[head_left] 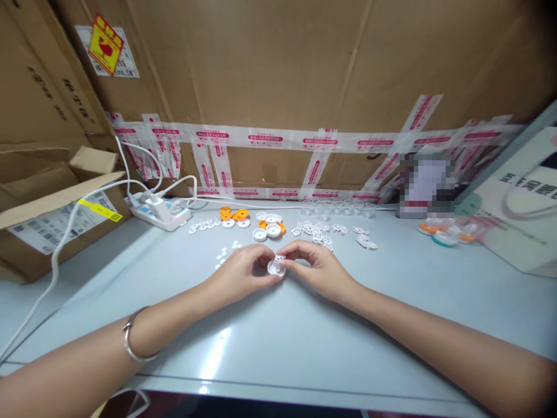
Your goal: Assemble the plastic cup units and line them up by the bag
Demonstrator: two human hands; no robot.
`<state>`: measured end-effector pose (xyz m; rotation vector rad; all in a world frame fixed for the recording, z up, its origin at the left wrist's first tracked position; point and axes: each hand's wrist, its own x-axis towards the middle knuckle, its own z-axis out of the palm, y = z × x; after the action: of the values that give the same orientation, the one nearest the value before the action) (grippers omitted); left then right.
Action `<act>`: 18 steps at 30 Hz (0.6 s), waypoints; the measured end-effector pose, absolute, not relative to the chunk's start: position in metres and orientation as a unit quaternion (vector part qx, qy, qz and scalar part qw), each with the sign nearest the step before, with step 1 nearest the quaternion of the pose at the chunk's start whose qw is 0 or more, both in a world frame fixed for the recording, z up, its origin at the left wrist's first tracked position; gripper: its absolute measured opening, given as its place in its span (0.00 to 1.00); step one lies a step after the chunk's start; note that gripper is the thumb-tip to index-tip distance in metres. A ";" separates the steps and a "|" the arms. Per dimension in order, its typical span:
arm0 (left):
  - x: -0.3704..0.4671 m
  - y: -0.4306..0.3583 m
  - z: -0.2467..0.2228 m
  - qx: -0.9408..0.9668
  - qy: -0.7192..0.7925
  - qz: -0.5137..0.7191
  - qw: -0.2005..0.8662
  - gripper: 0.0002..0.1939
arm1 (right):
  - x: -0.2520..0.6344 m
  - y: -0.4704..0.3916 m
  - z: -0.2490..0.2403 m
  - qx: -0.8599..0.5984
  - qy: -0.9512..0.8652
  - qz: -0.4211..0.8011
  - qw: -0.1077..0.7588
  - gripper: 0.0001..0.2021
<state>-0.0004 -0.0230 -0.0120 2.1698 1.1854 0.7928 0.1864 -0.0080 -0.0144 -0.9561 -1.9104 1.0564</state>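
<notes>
Between thumb and fingers, my left hand (243,268) grips a round white plastic cup-shaped part (275,269) near the middle of the table. My right hand (319,270) pinches a small white openwork plastic piece (281,258) at the cup's upper edge; whether it sits inside the cup is hard to make out. Just beyond my hands lie white round cups (273,230) and orange round caps (241,215). Small white knobbed pieces (221,255) are scattered by my left hand. More white openwork pieces (319,232) lie past my right hand.
Clear round covers (337,209) line the back, before a large taped cardboard box (278,75). A white power strip (161,216) with cables and an open carton (56,215) stand left. Finished-looking orange and teal round items (446,232) sit right, near a printed bag (517,203).
</notes>
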 end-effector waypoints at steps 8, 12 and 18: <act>0.000 -0.021 -0.013 0.813 0.437 0.275 0.271 0.12 | 0.187 -0.006 -0.014 -0.321 -0.802 0.338 0.374 0.03; 0.000 -0.020 -0.015 0.816 0.433 0.273 0.270 0.12 | 0.188 -0.003 -0.012 -0.315 -0.815 0.334 0.354 0.03; -0.001 -0.019 -0.015 0.813 0.430 0.271 0.283 0.13 | 0.187 -0.002 -0.010 -0.310 -0.834 0.304 0.340 0.02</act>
<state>-0.0006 -0.0191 -0.0155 2.1775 1.1527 0.7259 0.1866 -0.0017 -0.0104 -0.8068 -2.1712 0.7925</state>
